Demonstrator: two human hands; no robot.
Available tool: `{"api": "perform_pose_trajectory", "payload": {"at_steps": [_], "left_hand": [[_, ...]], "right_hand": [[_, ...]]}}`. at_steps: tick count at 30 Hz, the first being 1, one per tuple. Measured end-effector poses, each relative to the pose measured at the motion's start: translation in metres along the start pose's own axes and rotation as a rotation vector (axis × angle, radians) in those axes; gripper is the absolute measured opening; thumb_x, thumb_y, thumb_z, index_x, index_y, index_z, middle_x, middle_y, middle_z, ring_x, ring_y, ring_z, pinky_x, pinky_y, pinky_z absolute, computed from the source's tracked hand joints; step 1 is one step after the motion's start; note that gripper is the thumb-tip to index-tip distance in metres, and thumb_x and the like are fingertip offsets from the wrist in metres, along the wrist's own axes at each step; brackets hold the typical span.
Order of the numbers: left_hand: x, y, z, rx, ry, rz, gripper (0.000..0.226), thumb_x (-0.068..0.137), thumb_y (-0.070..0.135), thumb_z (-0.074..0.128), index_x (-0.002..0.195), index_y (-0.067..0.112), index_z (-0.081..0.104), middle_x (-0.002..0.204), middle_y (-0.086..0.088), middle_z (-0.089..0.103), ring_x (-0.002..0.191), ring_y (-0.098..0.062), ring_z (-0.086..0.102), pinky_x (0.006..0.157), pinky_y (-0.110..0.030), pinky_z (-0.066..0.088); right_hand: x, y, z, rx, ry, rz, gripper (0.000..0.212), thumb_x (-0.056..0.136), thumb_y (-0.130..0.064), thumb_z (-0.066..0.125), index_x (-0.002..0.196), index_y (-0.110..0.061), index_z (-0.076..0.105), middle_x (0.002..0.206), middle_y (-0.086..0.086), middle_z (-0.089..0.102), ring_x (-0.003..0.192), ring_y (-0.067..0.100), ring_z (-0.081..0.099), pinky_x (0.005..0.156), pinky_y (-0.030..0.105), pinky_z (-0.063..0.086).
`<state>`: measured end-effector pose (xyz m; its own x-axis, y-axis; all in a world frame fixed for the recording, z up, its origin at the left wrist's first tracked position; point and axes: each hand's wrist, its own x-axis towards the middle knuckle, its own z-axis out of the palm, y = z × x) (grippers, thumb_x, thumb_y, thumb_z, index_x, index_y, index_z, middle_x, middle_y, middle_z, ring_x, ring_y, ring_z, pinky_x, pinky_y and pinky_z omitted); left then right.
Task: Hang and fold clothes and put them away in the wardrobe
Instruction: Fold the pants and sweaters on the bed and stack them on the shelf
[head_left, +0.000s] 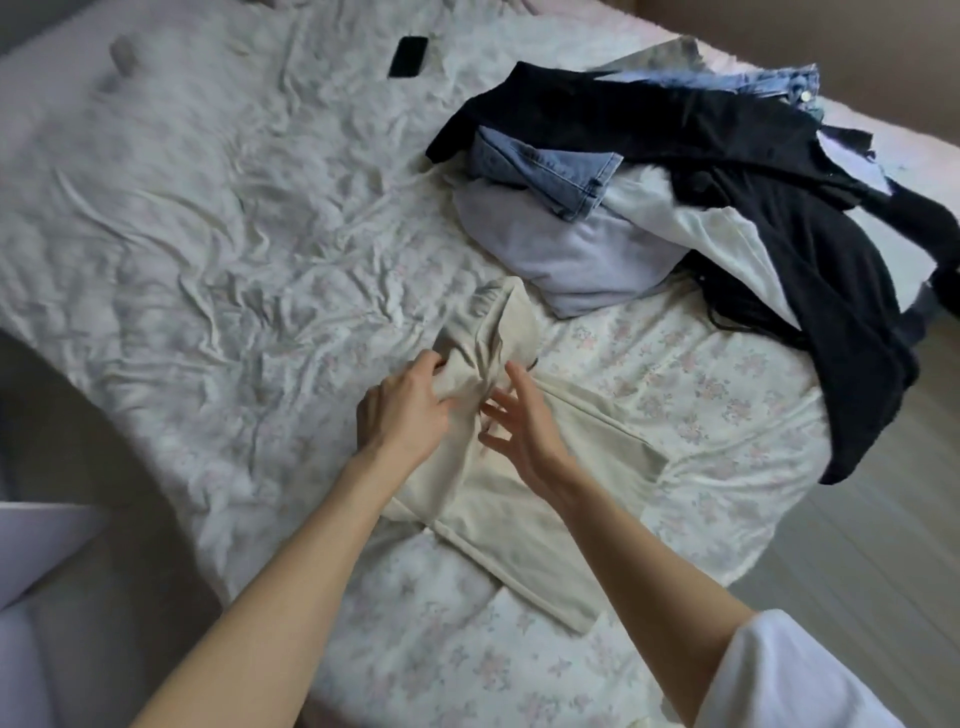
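**Cream garment half-gathered on the bed, both hands on it**

Cream garment (519, 499) lies on the near part of the bed (208, 260), spread flat at its lower end and bunched into a ridge of folds at its upper end. The left hand (402, 410) is clenched on that bunched cloth, thumb and fingers pinching a fold at the garment's left side. The right hand (524, 421) is released, its fingers spread and slightly bent, hovering just over or lightly touching the cloth beside the left hand; whether the fingertips press the fabric cannot be told. A white sleeve (789, 675) covers the upper right arm at the lower edge of the view; the left forearm is bare.

Just beyond the garment, toward the far right of the bed, sits a pile of clothes (675, 208): a pale lilac piece (582, 260) at the bottom front, a folded blue denim item (550, 171) on top of it, a white piece (701, 228) beside these, and a long black garment (805, 249) draped across the heap and hanging over the bed's right edge. More light denim (779, 83) shows at the back of the pile.

The bed is covered with a wrinkled pale sheet printed with faint flowers. A dark phone (409, 56) lies flat on the sheet far from the hands, near the top of the view. Grey floor (883, 519) shows to the right of the bed.
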<state>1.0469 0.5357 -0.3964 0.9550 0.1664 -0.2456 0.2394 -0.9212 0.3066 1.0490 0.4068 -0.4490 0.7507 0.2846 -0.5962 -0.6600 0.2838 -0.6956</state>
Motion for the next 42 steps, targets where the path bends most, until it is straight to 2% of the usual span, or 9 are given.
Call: {"api": "perform_pose_trajectory", "payload": {"at_steps": [5,9,12,16,20,26,29,33,42], "left_hand": [[-0.028,0.036,0.042,-0.19,-0.215,0.175,0.053,0.083,0.035,0.063,0.132,0.024,0.047,0.134,0.002,0.051,0.121,-0.021,0.05,0.099,-0.034,0.039],[-0.058,0.052,0.081,-0.175,-0.572,0.347,0.061,0.089,0.043,0.053,0.144,0.028,0.031,0.153,0.009,0.023,0.139,-0.009,0.025,0.114,-0.042,0.022],[-0.077,0.058,0.111,-0.154,-0.687,0.394,0.051,0.091,0.037,0.052,0.14,0.026,0.04,0.149,0.006,0.034,0.134,-0.013,0.035,0.11,-0.038,0.028],[-0.09,0.052,0.143,-0.268,-0.35,0.303,0.033,0.086,0.024,0.045,0.109,0.015,0.066,0.113,-0.001,0.063,0.103,-0.025,0.057,0.089,-0.037,0.047],[-0.086,0.04,0.16,-0.13,0.04,0.169,0.039,0.077,0.025,0.04,0.104,0.014,0.066,0.114,-0.008,0.063,0.097,-0.032,0.06,0.082,-0.046,0.052],[-0.06,0.026,0.191,-0.053,-0.108,-0.001,0.068,0.084,0.052,0.02,0.146,0.025,0.028,0.154,-0.01,0.022,0.142,-0.034,0.018,0.108,-0.062,0.016],[-0.051,0.002,0.208,-0.035,-0.096,-0.167,0.077,0.08,0.062,0.013,0.147,0.026,0.024,0.155,-0.007,0.02,0.143,-0.033,0.016,0.109,-0.062,0.009],[-0.041,-0.033,0.214,-0.1,-0.161,-0.376,0.072,0.088,0.062,0.022,0.149,0.025,0.016,0.157,-0.004,0.013,0.143,-0.027,0.013,0.112,-0.053,0.007],[-0.045,-0.062,0.184,-0.674,0.19,-0.946,0.035,0.086,0.03,0.061,0.108,0.004,0.061,0.11,-0.015,0.062,0.104,-0.029,0.057,0.079,-0.027,0.038]], "right_hand": [[-0.016,0.008,-0.058,0.083,0.119,0.008,0.062,0.092,-0.062,0.024,0.108,-0.017,0.064,0.096,0.005,0.069,0.087,0.017,0.065,0.066,0.03,0.054],[-0.038,0.032,-0.113,0.196,0.212,-0.043,0.072,0.084,-0.069,0.039,0.132,-0.016,0.051,0.126,0.01,0.06,0.115,0.026,0.059,0.094,0.042,0.047],[-0.051,0.054,-0.14,0.041,0.461,0.077,0.054,0.087,-0.046,0.056,0.127,-0.011,0.047,0.121,0.013,0.06,0.096,0.025,0.063,0.069,0.033,0.055],[-0.054,0.072,-0.16,-0.25,0.729,0.198,0.059,0.091,-0.026,0.052,0.142,-0.012,0.027,0.134,0.016,0.047,0.115,0.029,0.051,0.091,0.039,0.042],[-0.052,0.065,-0.142,-0.899,0.837,-0.184,0.054,0.09,-0.016,0.042,0.143,-0.012,0.031,0.144,0.014,0.037,0.133,0.03,0.033,0.108,0.048,0.026],[-0.013,0.085,-0.128,-1.683,0.276,-0.388,0.057,0.086,-0.044,0.028,0.142,-0.03,0.032,0.153,0.009,0.026,0.142,0.031,0.019,0.104,0.069,0.006],[0.01,0.094,-0.139,-1.807,0.202,-0.239,0.062,0.086,-0.054,0.001,0.146,-0.042,0.006,0.158,-0.003,-0.006,0.144,0.021,-0.014,0.104,0.065,-0.014],[0.032,0.093,-0.149,-1.851,0.188,-0.145,0.066,0.081,-0.053,-0.012,0.146,-0.041,-0.003,0.157,-0.009,-0.011,0.143,0.019,-0.016,0.105,0.064,-0.014],[0.078,0.038,-0.11,-1.597,0.406,-0.422,0.052,0.091,-0.041,0.027,0.134,-0.018,0.044,0.135,0.007,0.048,0.125,0.029,0.04,0.102,0.047,0.025]]}}
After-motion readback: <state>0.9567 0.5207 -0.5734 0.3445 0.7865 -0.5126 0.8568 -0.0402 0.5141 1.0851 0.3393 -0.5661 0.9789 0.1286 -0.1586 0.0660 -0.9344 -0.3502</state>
